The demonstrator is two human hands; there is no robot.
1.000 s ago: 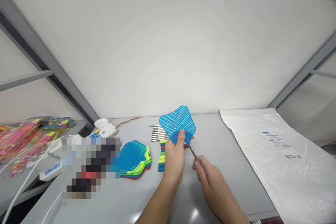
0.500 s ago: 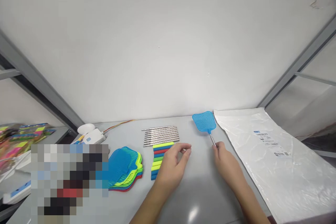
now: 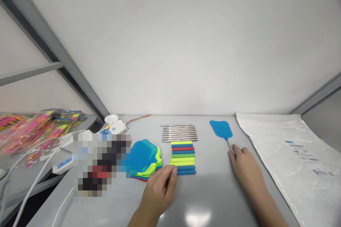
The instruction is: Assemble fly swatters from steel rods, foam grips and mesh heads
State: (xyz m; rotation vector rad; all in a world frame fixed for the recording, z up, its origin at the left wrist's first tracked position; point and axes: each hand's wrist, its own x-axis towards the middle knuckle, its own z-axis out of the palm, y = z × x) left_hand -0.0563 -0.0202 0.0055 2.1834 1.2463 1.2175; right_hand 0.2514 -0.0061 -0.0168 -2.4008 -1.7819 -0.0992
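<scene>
Drawn back to the near end of the coloured tubes (image 3: 183,155), our left hand (image 3: 159,188) curls closed, while right of them our right hand (image 3: 245,167) grips the blue swatter (image 3: 221,129) by its rod (image 3: 230,146).

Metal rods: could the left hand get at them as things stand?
Probably yes: the left hand seems empty, and only the low row of coloured tubes lies between it and the metal rods.

The rods (image 3: 179,133) look like shiny metal; the grips (image 3: 182,155), matt and smooth. The bag (image 3: 290,156) at right seems glossy, wrinkled plastic.
</scene>
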